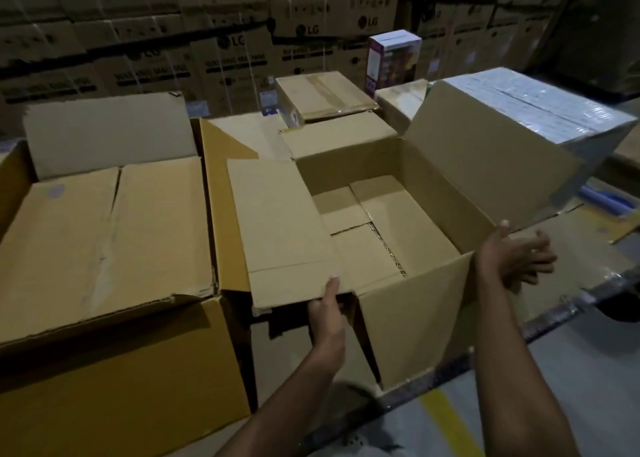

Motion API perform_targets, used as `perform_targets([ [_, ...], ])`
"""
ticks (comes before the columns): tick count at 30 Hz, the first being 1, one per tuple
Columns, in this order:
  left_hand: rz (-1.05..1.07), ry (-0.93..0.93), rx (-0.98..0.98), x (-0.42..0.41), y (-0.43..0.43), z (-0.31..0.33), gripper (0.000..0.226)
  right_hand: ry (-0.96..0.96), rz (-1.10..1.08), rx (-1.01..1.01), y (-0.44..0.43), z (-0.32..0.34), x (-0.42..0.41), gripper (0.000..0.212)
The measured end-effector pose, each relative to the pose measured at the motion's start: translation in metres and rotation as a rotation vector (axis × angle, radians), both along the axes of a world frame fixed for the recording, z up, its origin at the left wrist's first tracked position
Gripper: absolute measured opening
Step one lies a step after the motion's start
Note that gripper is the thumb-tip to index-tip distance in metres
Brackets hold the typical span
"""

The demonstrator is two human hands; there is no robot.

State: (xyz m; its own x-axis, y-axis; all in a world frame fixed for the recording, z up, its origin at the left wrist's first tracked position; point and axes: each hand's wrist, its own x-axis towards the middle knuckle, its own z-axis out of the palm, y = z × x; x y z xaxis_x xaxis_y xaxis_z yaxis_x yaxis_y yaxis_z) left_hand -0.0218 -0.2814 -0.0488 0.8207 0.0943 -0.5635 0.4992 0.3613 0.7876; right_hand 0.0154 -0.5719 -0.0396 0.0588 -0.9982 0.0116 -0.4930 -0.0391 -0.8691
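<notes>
An open brown cardboard box (412,321) stands in front of me, empty, with only its folded bottom flaps showing inside. My left hand (327,312) grips the near edge of its left flap (277,228), thumb on top and fingers underneath. My right hand (512,255) is open with spread fingers at the box's near right corner, beside the raised right flap (485,165). I cannot tell whether it touches the flap.
A large box with loosely folded flaps (104,234) stands at the left. Smaller taped cartons (325,92) and a purple-white product box (393,58) sit behind. A plastic-wrapped bundle (540,106) lies at the right. Stacked LG cartons (221,47) form the back wall. Grey floor with a yellow line (446,422) lies below.
</notes>
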Motion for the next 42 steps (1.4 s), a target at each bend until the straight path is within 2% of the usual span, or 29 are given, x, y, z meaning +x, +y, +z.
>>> perform_targets([
  [2,-0.089,0.076,-0.036,-0.018,0.011,0.002,0.025,-0.091,0.005,-0.155,0.044,0.013,0.001,0.059],
  [5,-0.301,0.094,0.013,-0.044,0.033,0.037,0.023,-0.187,0.29,-0.343,0.125,0.029,0.007,0.047],
  [7,-0.348,-0.079,0.058,-0.042,0.054,0.079,0.012,-0.239,0.523,-0.4,0.177,0.039,0.017,0.038],
  [11,-0.264,-0.525,0.283,0.002,0.115,0.165,0.01,-0.38,0.876,-0.524,0.273,0.078,0.043,0.025],
  [15,-0.287,-0.673,0.615,0.055,0.193,0.223,0.006,-0.468,1.174,-0.64,0.357,0.123,0.067,0.029],
  [17,-0.293,-0.694,0.82,0.082,0.236,0.237,0.007,-0.39,1.352,-0.702,0.393,0.141,0.08,0.03],
  [20,-0.373,-0.573,1.226,0.12,0.304,0.233,0.01,-0.08,1.732,-0.789,0.44,0.151,0.1,0.03],
  [23,-0.863,-0.294,1.538,0.138,0.362,0.214,0.03,0.327,2.029,-0.87,0.476,0.133,0.114,0.038],
  [25,-1.202,-0.093,1.627,0.139,0.387,0.198,0.047,0.471,2.118,-0.879,0.493,0.115,0.116,0.043],
  [28,-1.375,0.041,1.654,0.143,0.41,0.183,0.058,0.49,2.184,-0.821,0.503,0.099,0.115,0.044],
  [32,-1.389,-0.054,1.739,0.148,0.424,0.174,0.064,0.473,2.237,-0.788,0.505,0.081,0.112,0.048],
  [34,-1.419,-0.091,1.748,0.147,0.429,0.163,0.069,0.5,2.251,-0.885,0.508,0.068,0.106,0.054],
  [37,-1.459,-0.151,1.79,0.145,0.435,0.144,0.072,0.533,2.27,-1.06,0.514,0.056,0.098,0.051],
  [42,-1.468,-0.243,1.85,0.142,0.439,0.126,0.057,0.532,2.287,-1.161,0.518,0.051,0.097,0.05],
])
